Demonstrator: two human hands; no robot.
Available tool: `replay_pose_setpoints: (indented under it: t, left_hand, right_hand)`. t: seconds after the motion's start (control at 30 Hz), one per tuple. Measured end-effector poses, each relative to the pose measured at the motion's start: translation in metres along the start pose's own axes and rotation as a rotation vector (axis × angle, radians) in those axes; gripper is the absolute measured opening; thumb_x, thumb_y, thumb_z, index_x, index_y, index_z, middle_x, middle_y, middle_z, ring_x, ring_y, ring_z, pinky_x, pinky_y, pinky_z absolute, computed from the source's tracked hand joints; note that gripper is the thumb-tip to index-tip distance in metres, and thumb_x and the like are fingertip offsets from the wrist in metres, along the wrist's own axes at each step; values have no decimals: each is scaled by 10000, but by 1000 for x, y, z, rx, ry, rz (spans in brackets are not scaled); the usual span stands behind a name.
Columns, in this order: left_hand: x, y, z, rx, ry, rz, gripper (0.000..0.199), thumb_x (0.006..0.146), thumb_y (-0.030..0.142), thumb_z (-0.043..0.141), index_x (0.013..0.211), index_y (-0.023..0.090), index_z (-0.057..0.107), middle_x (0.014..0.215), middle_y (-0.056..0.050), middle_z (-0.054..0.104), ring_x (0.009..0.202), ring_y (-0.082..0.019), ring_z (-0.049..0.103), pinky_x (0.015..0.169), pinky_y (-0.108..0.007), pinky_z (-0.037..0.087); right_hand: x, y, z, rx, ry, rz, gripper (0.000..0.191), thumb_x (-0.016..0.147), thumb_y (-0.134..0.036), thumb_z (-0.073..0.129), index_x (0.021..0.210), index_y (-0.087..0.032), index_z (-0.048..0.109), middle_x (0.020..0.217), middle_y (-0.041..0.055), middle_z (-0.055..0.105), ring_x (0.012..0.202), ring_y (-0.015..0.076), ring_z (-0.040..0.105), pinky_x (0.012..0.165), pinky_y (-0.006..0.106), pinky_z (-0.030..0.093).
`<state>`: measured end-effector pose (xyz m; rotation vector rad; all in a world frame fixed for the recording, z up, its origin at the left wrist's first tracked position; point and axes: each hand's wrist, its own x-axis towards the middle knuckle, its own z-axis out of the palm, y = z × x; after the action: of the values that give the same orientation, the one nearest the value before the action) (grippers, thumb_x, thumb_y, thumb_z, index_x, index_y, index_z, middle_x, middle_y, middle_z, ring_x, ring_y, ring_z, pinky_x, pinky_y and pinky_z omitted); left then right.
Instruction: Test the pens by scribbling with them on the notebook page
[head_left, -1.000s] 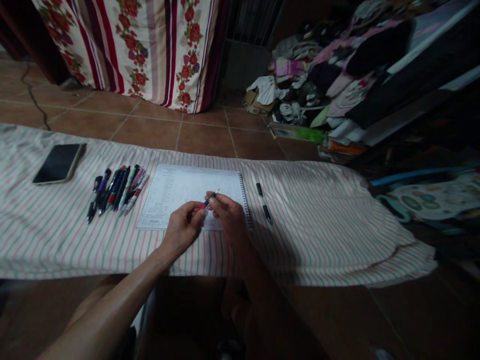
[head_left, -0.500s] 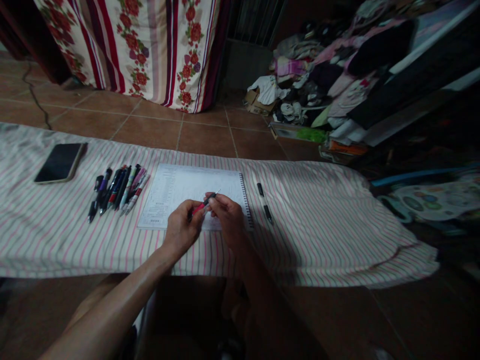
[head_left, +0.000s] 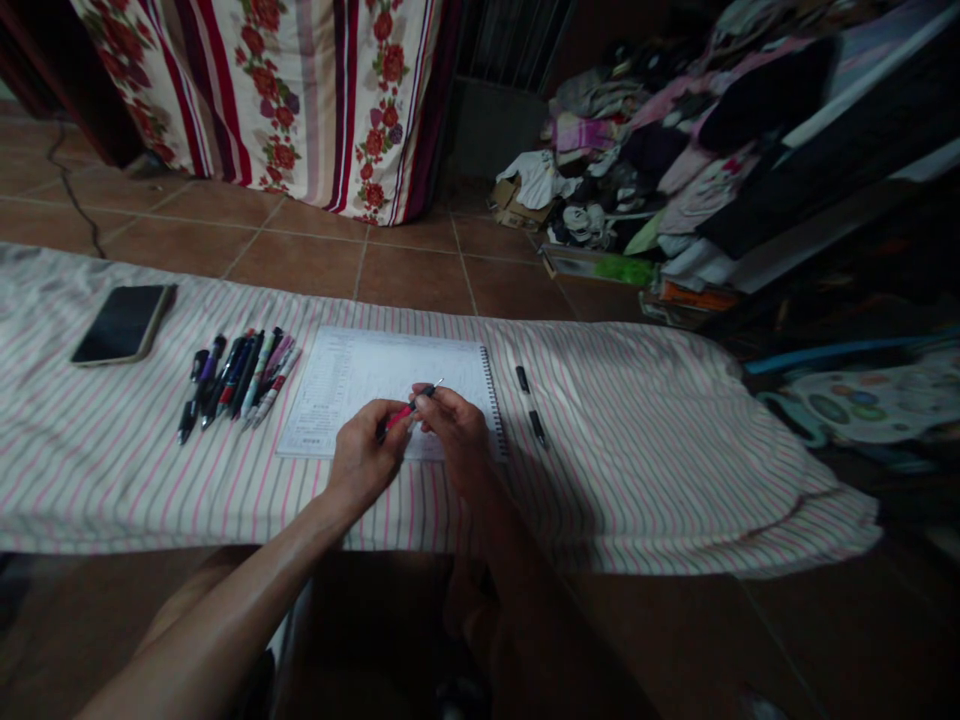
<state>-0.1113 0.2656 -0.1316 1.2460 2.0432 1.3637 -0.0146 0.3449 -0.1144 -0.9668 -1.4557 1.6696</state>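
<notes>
Over the lower part of a spiral notebook (head_left: 405, 350), both my hands are on a red and black pen (head_left: 400, 414). It slants up to the right, with a thin metallic end sticking out past the right fingers. My left hand (head_left: 366, 440) pinches the red barrel between thumb and fingers. The fingers of my right hand (head_left: 460, 428) close around the black part near that thin end. Part of the pen is hidden by the fingers. Right of the notebook's spiral lie two short black pen pieces (head_left: 523, 379), one nearer me than the other.
Several pens (head_left: 247, 375) lie side by side left of the notebook. Farther left is a dark-screened phone (head_left: 124, 325). Everything rests on a striped cloth (head_left: 660, 430). Beyond it are a floral curtain (head_left: 315, 100), tiled floor and a heap of clothes (head_left: 600, 150).
</notes>
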Motion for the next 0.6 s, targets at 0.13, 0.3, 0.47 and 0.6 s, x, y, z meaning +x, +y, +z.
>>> replay_pose_setpoints:
  t: [0.13,0.3,0.47,0.6]
  left_hand:
    - [-1,-2,2,-98,-28,-47,229,824,355,540,908,176,656,741,-26,656,656,-148,573,593,-242,428]
    - [-1,-4,3,-257,-114,-101,277,850,371,496,923,156,655,634,-9,614,583,-136,559,565,-240,433]
    - [-1,-6,6,-374,-140,-120,269,846,389,508,909,161,636,651,-3,618,557,-120,553,550,-232,432]
    - [-2,-3,6,-291,-90,-120,242,825,401,544,871,172,609,662,-6,627,584,-125,556,539,-226,421]
  right_hand:
    - [1,3,-2,-36,18,-17,266,689,-349,632,862,-153,682,652,-1,630,589,105,521,571,234,417]
    - [1,2,-5,-37,-31,-39,222,705,-325,603,833,-161,681,734,11,650,604,98,521,577,230,409]
    - [1,0,-5,-24,-49,-32,235,707,-319,596,855,-152,672,732,13,645,586,93,508,563,230,406]
    - [0,-1,-4,-41,-30,-13,254,700,-335,613,857,-143,665,665,-1,615,569,93,500,562,232,416]
